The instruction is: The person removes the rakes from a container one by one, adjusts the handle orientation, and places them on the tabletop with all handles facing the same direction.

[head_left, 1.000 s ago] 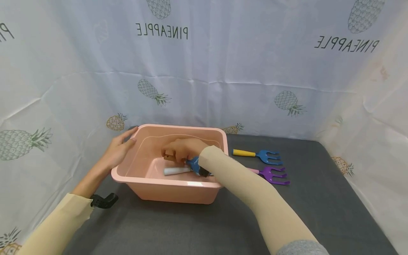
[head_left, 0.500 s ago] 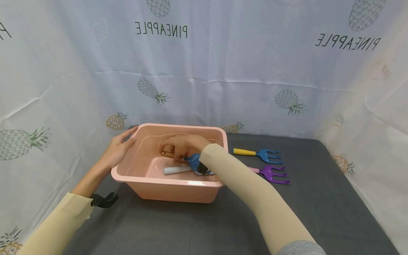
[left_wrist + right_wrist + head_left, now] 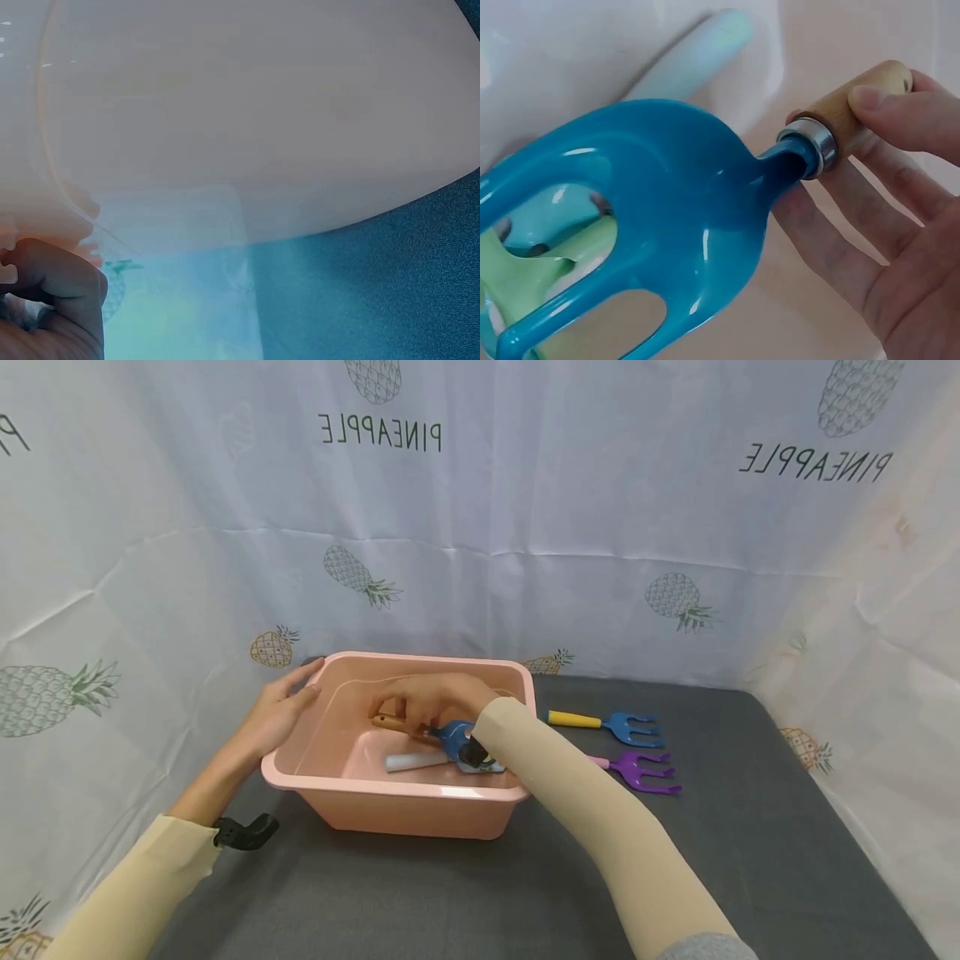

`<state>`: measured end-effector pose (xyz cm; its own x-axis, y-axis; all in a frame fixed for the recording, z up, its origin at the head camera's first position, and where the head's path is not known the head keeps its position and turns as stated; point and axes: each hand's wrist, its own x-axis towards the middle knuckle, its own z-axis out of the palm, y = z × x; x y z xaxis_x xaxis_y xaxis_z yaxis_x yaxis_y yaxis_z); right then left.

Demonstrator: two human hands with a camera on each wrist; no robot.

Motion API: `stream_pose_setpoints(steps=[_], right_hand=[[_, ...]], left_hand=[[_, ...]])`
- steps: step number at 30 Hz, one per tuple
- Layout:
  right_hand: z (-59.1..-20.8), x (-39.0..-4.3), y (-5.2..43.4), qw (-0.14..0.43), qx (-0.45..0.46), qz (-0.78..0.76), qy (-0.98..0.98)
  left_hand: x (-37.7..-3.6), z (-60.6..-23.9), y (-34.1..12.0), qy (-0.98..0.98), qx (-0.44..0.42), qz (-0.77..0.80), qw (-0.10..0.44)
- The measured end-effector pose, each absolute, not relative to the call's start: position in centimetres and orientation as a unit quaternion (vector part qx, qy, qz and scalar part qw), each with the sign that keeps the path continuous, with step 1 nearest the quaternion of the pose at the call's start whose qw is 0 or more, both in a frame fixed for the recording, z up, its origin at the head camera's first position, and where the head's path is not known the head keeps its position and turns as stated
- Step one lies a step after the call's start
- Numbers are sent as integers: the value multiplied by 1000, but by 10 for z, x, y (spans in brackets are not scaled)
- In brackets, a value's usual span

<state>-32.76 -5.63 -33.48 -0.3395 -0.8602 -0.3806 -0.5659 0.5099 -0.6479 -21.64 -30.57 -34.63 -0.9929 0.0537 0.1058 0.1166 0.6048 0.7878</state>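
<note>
There is one pink tub [image 3: 390, 810] on the dark tabletop [image 3: 750, 860]. Inside it lie two tools: a blue fork with wooden handle [image 3: 667, 225] and, under it, a tool with a white handle [image 3: 412, 762] and a light green head. The right hand [image 3: 427, 700] pinches the wooden handle between thumb and fingers, low in the tub. The left hand [image 3: 277, 714] rests with relaxed fingers on the tub's left rim. Two more forks lie on the tabletop right of the tub: a blue fork with yellow handle [image 3: 607, 725] and a purple fork [image 3: 641, 771]. The right sleeve [image 3: 585, 802] hides part of the purple one
</note>
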Motion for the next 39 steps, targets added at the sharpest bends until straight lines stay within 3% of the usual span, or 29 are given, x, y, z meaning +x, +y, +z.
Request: stream_pose_setpoints(steps=[16, 39], right_hand=[[-297, -324, -50, 310, -458, -208, 807], [-218, -288, -4, 173, -558, -148, 798]], left_hand=[[-218, -348, -306, -894, -50, -444, 37], [-220, -351, -308, -891, -48, -451, 22]])
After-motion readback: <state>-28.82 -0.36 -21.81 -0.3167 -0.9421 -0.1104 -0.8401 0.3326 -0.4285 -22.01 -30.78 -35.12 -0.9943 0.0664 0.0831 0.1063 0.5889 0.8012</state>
